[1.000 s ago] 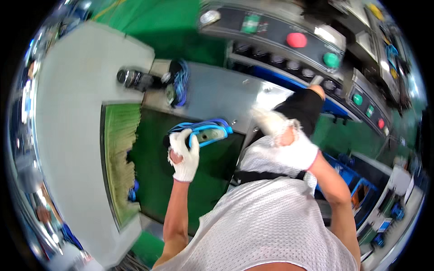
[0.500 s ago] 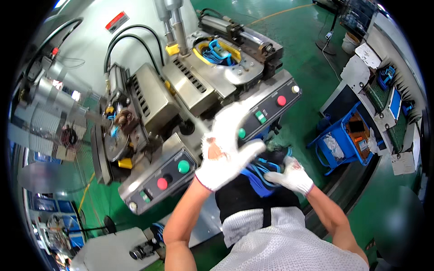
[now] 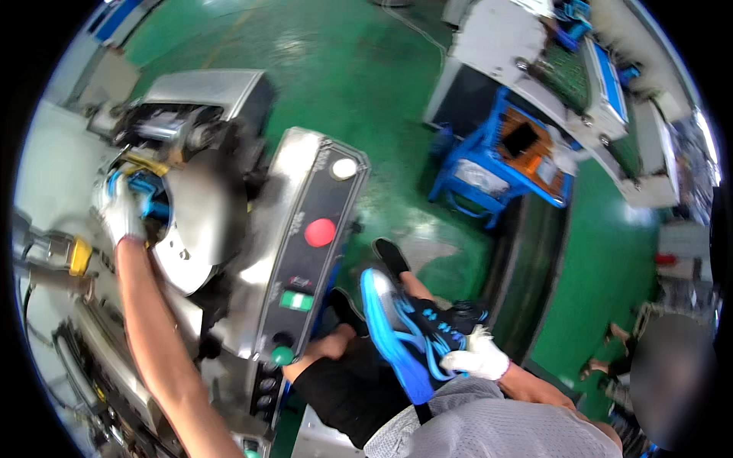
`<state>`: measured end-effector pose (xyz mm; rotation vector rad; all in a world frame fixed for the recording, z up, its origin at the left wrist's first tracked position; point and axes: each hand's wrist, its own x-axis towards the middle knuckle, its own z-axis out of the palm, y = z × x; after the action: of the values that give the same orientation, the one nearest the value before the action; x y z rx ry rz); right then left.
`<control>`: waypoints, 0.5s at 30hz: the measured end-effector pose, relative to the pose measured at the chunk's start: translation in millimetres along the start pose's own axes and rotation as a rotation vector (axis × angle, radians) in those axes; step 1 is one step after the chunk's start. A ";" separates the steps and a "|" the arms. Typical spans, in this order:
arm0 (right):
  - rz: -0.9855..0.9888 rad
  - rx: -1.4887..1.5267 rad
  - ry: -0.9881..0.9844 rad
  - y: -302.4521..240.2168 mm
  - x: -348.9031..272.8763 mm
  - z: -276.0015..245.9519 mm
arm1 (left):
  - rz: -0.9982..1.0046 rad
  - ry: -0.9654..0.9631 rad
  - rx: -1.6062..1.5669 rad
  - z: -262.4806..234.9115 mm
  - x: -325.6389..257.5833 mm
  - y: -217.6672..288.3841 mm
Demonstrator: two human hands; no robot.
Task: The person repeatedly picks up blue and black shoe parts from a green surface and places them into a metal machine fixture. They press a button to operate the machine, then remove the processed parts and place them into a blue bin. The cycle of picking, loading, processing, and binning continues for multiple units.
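Note:
In my lap lies a black and blue sneaker (image 3: 397, 324), its toe pointing up. My right hand (image 3: 479, 356), in a white knit glove, closes on the sneaker's heel side. My left hand (image 3: 118, 208), gloved too, reaches far left into a rounded, yellow-edged opening in the machine. Its fingers close on a blue shoe (image 3: 153, 200) sitting in that opening; the fingertips are partly hidden and blurred.
Beside the opening runs a control panel (image 3: 305, 244) with red, green and white buttons. A blue stool (image 3: 473, 172) bearing a brown tray stands to the right, near a workbench (image 3: 504, 57). Another person (image 3: 611, 359) is at the far right.
My left hand has moved from above the control panel into the machine's opening and taken hold of the blue shoe. My right hand still holds the sneaker. The view has swung right.

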<state>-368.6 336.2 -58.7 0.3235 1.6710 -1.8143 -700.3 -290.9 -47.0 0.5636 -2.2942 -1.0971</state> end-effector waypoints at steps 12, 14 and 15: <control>0.023 -0.185 0.149 22.2 12.9 8.6 | 0.352 0.420 -0.306 -84.8 -185.3 197.4; -0.091 0.104 0.205 13.1 29.9 25.1 | 0.369 0.481 -0.254 -106.4 -250.7 200.4; -0.169 0.079 0.269 -1.2 30.8 37.8 | 0.397 0.466 -0.055 -124.9 -290.2 200.9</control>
<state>-383.8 291.2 -69.4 0.4923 1.8592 -2.0378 -426.6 -80.7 98.4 0.2838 -1.8561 -0.7407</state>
